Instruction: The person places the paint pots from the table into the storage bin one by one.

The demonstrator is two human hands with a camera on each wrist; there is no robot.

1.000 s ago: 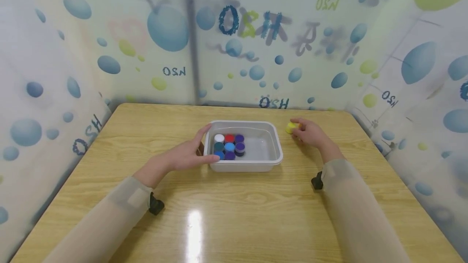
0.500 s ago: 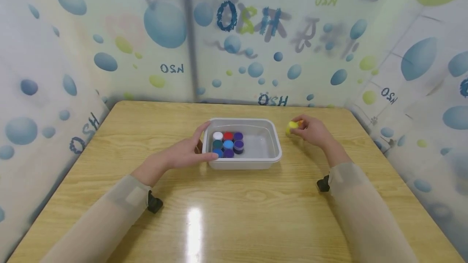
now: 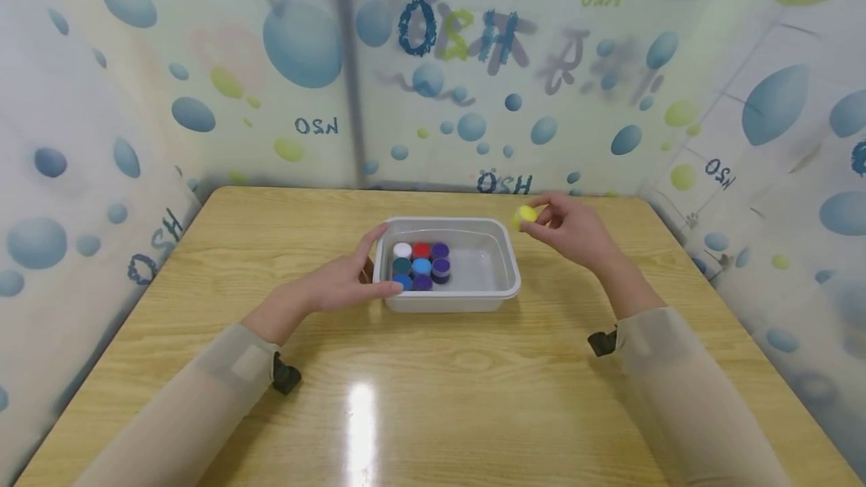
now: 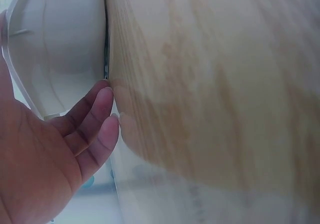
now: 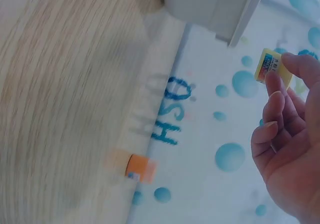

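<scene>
A whitish plastic tub (image 3: 510, 261) stands on the table with several small paint pots (image 3: 422, 267) grouped in its left half. Their lids are white, red, purple, green and blue. My left hand (image 3: 341, 282) holds the tub's left end, thumb over the front rim and index finger at the back corner. In the left wrist view its other fingertips (image 4: 107, 96) lie by the tub's lower side. My right hand (image 3: 571, 230) pinches a yellow paint pot (image 3: 524, 218) between thumb and fingers, raised just off the tub's back right corner. Its printed label shows in the right wrist view.
An orange paint pot (image 5: 140, 167) stands on the table near the back edge, seen in the right wrist view; the right hand hides it in the head view. The wooden table (image 3: 467, 382) meets patterned walls at its back and sides.
My right hand has lifted the yellow paint pot off the table and brought it up and left towards the tub. The left hand keeps its place on the tub.
</scene>
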